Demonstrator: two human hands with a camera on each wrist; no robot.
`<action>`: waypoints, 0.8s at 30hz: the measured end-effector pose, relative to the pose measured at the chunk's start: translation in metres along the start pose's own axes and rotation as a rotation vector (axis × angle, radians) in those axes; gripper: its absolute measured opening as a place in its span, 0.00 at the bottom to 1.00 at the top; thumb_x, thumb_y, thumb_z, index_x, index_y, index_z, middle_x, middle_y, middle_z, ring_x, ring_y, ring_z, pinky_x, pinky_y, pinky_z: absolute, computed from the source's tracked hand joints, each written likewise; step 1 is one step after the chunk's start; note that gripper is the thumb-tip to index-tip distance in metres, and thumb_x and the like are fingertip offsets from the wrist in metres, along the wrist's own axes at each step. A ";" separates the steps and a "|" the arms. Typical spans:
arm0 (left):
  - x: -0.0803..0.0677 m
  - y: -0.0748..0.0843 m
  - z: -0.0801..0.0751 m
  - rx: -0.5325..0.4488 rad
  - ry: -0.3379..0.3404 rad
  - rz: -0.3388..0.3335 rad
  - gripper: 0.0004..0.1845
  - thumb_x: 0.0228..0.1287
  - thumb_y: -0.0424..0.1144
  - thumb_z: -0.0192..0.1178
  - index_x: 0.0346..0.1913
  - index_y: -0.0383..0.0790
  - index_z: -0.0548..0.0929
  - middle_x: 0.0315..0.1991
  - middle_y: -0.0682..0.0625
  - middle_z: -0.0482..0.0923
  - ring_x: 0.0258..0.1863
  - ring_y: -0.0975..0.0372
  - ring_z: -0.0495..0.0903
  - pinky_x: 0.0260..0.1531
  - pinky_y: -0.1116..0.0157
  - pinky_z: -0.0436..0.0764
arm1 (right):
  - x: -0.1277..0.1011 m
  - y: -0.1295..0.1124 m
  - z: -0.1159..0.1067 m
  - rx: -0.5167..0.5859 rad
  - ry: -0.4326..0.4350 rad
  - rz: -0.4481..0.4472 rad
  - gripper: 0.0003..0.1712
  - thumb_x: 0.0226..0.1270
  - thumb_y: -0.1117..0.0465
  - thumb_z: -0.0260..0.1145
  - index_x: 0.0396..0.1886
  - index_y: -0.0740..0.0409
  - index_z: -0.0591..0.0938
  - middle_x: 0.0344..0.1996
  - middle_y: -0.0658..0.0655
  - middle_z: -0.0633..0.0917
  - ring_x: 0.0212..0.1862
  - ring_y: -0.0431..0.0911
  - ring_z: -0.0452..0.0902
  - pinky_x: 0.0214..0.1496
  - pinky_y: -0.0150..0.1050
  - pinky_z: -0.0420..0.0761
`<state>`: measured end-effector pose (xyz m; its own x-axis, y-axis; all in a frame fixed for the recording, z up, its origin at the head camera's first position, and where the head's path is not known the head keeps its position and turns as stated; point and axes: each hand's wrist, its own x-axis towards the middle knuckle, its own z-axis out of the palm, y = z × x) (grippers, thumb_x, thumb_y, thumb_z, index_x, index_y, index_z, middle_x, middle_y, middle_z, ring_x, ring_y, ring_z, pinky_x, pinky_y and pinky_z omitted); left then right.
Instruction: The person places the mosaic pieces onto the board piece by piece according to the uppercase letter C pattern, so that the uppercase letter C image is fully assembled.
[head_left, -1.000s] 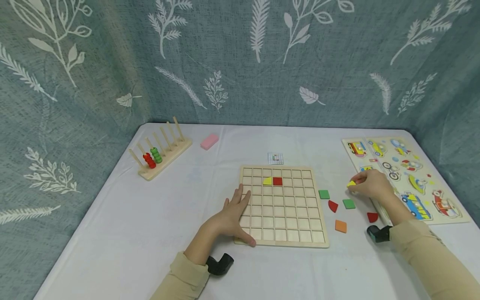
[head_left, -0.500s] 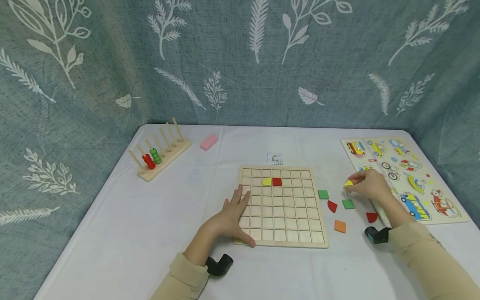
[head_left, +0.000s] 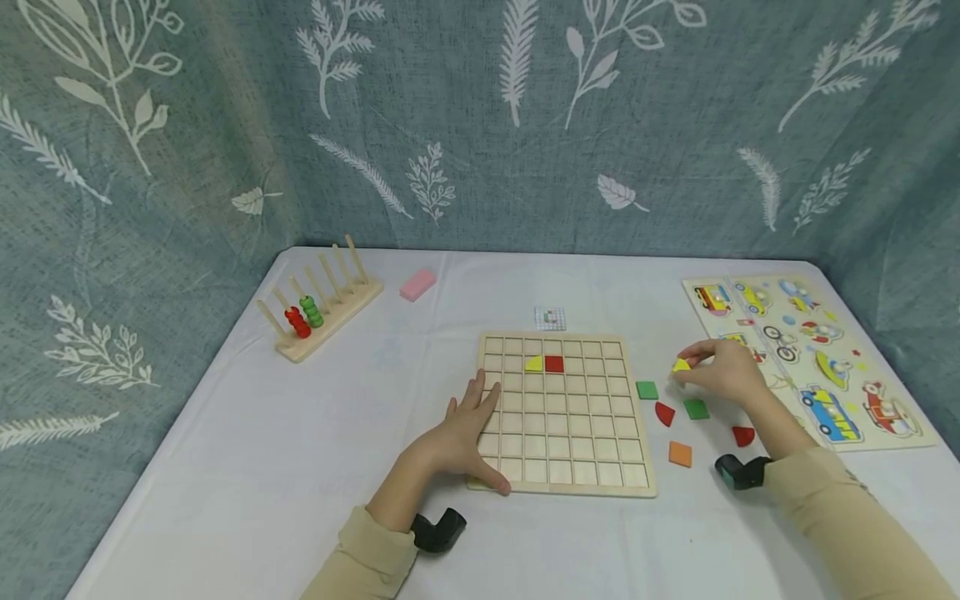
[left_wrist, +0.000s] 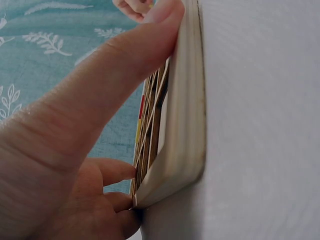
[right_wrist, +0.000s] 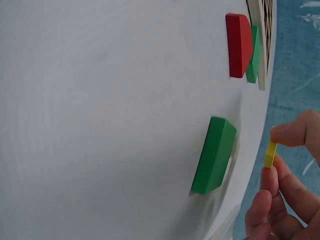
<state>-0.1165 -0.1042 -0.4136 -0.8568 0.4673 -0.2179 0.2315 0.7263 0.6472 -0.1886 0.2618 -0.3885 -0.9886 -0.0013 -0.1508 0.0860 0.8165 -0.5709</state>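
Head view: we see the left hand [head_left: 459, 433] flat, fingers straight, on the grid board [head_left: 592, 467]; the right hand [head_left: 723, 369] pinches a yellow piece [head_left: 681, 365] above the tabletop [head_left: 300, 467], beside the green squares. Left wrist: thumb pressing the board's edge. Right wrist: fingertips [right_wrist: 295, 134] grip the yellow piece near a green square [right_wrist: 214, 155]

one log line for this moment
left hand: steadies board | right hand: pinches yellow piece above table
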 end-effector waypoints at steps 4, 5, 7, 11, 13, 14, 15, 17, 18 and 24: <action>0.001 0.000 0.000 0.003 0.003 0.001 0.71 0.22 0.51 0.80 0.71 0.33 0.46 0.71 0.38 0.27 0.70 0.51 0.30 0.65 0.49 0.37 | 0.000 -0.002 0.002 -0.006 0.001 -0.011 0.22 0.50 0.56 0.69 0.42 0.66 0.81 0.33 0.60 0.77 0.36 0.52 0.67 0.31 0.38 0.66; 0.001 0.000 0.000 0.002 0.003 0.000 0.71 0.22 0.51 0.80 0.71 0.33 0.46 0.71 0.38 0.27 0.70 0.51 0.30 0.65 0.49 0.37 | 0.000 -0.003 0.003 -0.007 -0.001 -0.011 0.22 0.50 0.56 0.69 0.42 0.66 0.81 0.33 0.59 0.77 0.36 0.52 0.67 0.31 0.38 0.66; 0.001 0.000 0.000 0.002 0.002 -0.001 0.71 0.22 0.51 0.80 0.71 0.33 0.46 0.71 0.39 0.26 0.70 0.51 0.30 0.65 0.49 0.37 | 0.001 -0.004 0.005 -0.006 0.000 -0.014 0.22 0.50 0.56 0.69 0.42 0.66 0.81 0.33 0.59 0.77 0.36 0.52 0.67 0.31 0.38 0.66; 0.001 0.000 0.000 0.007 0.001 0.000 0.71 0.22 0.51 0.80 0.71 0.33 0.46 0.71 0.39 0.26 0.70 0.51 0.30 0.65 0.49 0.37 | 0.001 -0.008 0.008 0.000 -0.004 -0.034 0.23 0.49 0.55 0.70 0.42 0.65 0.81 0.32 0.58 0.77 0.34 0.50 0.67 0.30 0.37 0.66; 0.002 0.000 0.000 0.010 0.000 0.002 0.71 0.23 0.51 0.80 0.71 0.33 0.45 0.71 0.39 0.26 0.70 0.51 0.31 0.65 0.49 0.38 | 0.001 -0.010 0.010 0.000 -0.005 -0.043 0.22 0.49 0.55 0.71 0.42 0.65 0.81 0.32 0.57 0.77 0.33 0.50 0.67 0.29 0.37 0.66; 0.002 0.000 0.000 0.009 0.000 0.002 0.71 0.23 0.51 0.80 0.71 0.33 0.45 0.71 0.39 0.26 0.70 0.51 0.31 0.65 0.49 0.37 | 0.001 -0.012 0.010 0.001 -0.005 -0.048 0.22 0.49 0.55 0.71 0.42 0.65 0.81 0.32 0.57 0.77 0.32 0.49 0.67 0.28 0.37 0.66; 0.002 0.000 0.000 0.007 -0.001 0.001 0.71 0.23 0.51 0.80 0.71 0.33 0.45 0.71 0.39 0.26 0.70 0.51 0.30 0.65 0.49 0.37 | 0.002 -0.013 0.011 0.003 -0.004 -0.052 0.22 0.49 0.55 0.71 0.42 0.64 0.82 0.32 0.57 0.77 0.31 0.49 0.67 0.28 0.37 0.66; 0.002 0.000 0.000 0.002 -0.003 -0.001 0.71 0.23 0.51 0.80 0.71 0.33 0.45 0.71 0.39 0.26 0.70 0.51 0.30 0.65 0.49 0.37 | 0.003 -0.015 0.012 0.004 -0.001 -0.067 0.22 0.48 0.55 0.71 0.41 0.64 0.82 0.31 0.56 0.77 0.30 0.48 0.68 0.27 0.36 0.67; 0.003 0.000 0.000 -0.001 -0.004 -0.001 0.71 0.23 0.51 0.80 0.71 0.33 0.45 0.71 0.39 0.26 0.70 0.51 0.30 0.65 0.49 0.37 | 0.003 -0.016 0.013 0.003 0.001 -0.075 0.22 0.48 0.55 0.71 0.41 0.64 0.82 0.31 0.56 0.77 0.29 0.48 0.68 0.27 0.36 0.67; 0.003 0.001 0.001 -0.010 0.000 -0.009 0.71 0.21 0.50 0.80 0.71 0.33 0.45 0.71 0.39 0.26 0.70 0.52 0.30 0.65 0.49 0.37 | 0.005 -0.023 0.017 0.023 -0.001 -0.104 0.22 0.47 0.55 0.72 0.40 0.64 0.83 0.32 0.57 0.79 0.27 0.47 0.69 0.25 0.36 0.69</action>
<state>-0.1186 -0.1019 -0.4145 -0.8588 0.4608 -0.2241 0.2193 0.7257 0.6521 -0.1930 0.2332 -0.3895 -0.9921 -0.0866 -0.0907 -0.0147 0.7985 -0.6018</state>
